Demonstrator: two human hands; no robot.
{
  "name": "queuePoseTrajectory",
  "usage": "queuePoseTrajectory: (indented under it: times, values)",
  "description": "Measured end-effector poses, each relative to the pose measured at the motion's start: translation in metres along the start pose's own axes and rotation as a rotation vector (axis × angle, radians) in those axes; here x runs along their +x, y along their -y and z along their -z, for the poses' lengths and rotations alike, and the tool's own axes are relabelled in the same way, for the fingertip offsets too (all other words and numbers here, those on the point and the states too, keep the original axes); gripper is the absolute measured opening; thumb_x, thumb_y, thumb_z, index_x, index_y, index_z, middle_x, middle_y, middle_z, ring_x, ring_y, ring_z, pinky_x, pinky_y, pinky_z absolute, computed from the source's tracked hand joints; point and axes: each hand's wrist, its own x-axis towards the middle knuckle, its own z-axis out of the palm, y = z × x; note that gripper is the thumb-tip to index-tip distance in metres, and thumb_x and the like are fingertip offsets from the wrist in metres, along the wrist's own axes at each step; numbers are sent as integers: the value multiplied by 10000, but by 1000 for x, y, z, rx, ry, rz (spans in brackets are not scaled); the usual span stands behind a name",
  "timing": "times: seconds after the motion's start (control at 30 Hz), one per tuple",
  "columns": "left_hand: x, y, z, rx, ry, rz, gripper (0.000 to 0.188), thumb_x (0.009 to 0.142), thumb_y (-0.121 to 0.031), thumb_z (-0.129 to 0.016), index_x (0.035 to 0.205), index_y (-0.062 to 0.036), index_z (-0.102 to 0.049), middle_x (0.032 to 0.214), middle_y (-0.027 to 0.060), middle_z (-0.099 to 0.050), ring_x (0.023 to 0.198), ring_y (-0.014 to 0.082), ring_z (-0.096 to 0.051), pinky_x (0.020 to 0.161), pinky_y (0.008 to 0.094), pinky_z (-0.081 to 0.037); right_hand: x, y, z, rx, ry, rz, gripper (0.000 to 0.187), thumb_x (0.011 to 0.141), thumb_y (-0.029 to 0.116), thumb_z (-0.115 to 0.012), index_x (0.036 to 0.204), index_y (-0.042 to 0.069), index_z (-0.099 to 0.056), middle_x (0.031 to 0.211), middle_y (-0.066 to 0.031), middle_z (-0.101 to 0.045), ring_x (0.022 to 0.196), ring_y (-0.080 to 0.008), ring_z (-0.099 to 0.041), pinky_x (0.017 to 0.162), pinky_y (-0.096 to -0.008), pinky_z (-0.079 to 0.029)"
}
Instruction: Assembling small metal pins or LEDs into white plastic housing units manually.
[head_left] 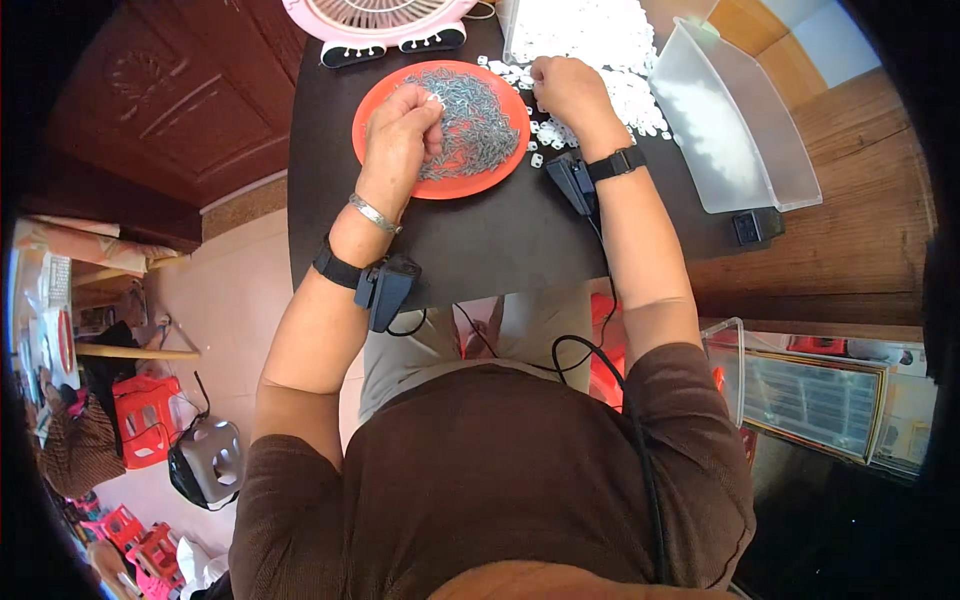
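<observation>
My left hand [396, 135] is over the left part of a round orange-red plate [478, 184]. Its fingers are closed in a pinch, with a small white plastic piece [435, 98] showing at the tips. Thin grey metal screws or nails [482, 128] lie heaped on the plate, too small to tell which. To the right of the plate, my right hand [576, 93] is at the edge of a spread of small white plastic pieces [636, 104]. Those fingers are bent together, and whatever is between them is hidden.
A pink fan [385, 14] stands at the far left of the dark table [470, 250]. A clear container [509, 32] with white pieces is at the back. Along the right edge stands a translucent bin [770, 165], a small black box [757, 226] beside it. Cables hang from my wrist devices.
</observation>
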Motion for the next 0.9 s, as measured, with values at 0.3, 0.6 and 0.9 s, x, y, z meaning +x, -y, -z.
queuePoseTrajectory:
  times: [0.3,0.6,0.9]
  values:
    - [-1,-1,4,-88,18,83,168,895,-144,-461,748,-90,-522,597,-5,-523,517,79,-484,488,194,-359,7,-11,-4,925,67,-49,179,821,137,-621,974,45,-640,808,-25,-645,716,-106,-588,679,-245,-480]
    - [-1,-2,4,-277,108,73,128,904,-137,-460,837,-45,-517,753,89,-627,611,136,-587,561,226,-463,-21,54,20,1640,266,133,184,836,64,-614,1007,-5,-608,848,-54,-649,730,-94,-602,699,-216,-498]
    - [0,0,6,-427,92,78,115,906,-122,-440,854,-47,-511,741,81,-624,607,135,-591,557,229,-476,-28,66,19,1593,214,207,169,842,52,-602,992,-25,-605,855,-59,-645,777,-97,-609,724,-223,-497]
